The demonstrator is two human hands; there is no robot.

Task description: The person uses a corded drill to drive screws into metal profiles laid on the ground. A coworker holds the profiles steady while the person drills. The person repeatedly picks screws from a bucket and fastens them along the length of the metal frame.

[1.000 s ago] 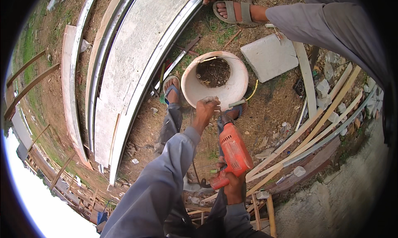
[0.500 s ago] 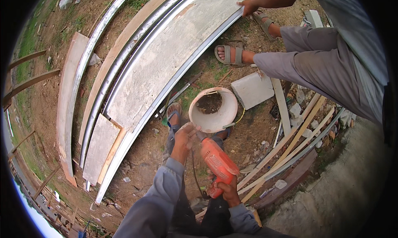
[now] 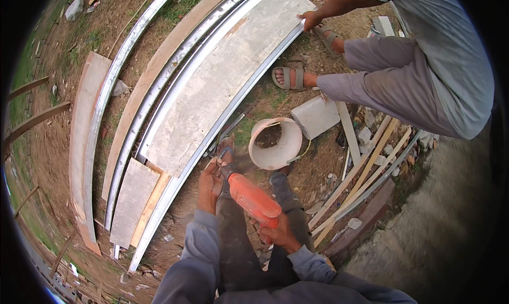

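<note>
My right hand (image 3: pixel 282 234) is wrapped round the handle of an orange-red power drill (image 3: pixel 255 200), which points forward and left. At the drill's dark chuck, my left hand (image 3: pixel 210 184) has its fingertips pinched together; whatever they hold is too small to make out. Just beyond the drill's nose lies a long grey board (image 3: pixel 217 86) on shiny metal channels (image 3: pixel 159 227). A shorter grey board piece (image 3: pixel 133 198) lies near its close end, beside a strip of bare wood (image 3: pixel 151 208). At the far end a co-worker's hand (image 3: pixel 310 20) grips the long board's edge.
A whitish bucket (image 3: pixel 289 145) with dark contents stands right of the drill, close to my feet. Beside it sits a pale block (image 3: pixel 316 117). Wooden strips (image 3: pixel 366 179) and rubble lie to the right, along a concrete edge. The co-worker's sandalled foot (image 3: pixel 289 77) is beyond the bucket.
The drill and both my hands have moved left, toward the board's edge, with the drill's nose now pointing further left. The co-worker's hand stays on the board.
</note>
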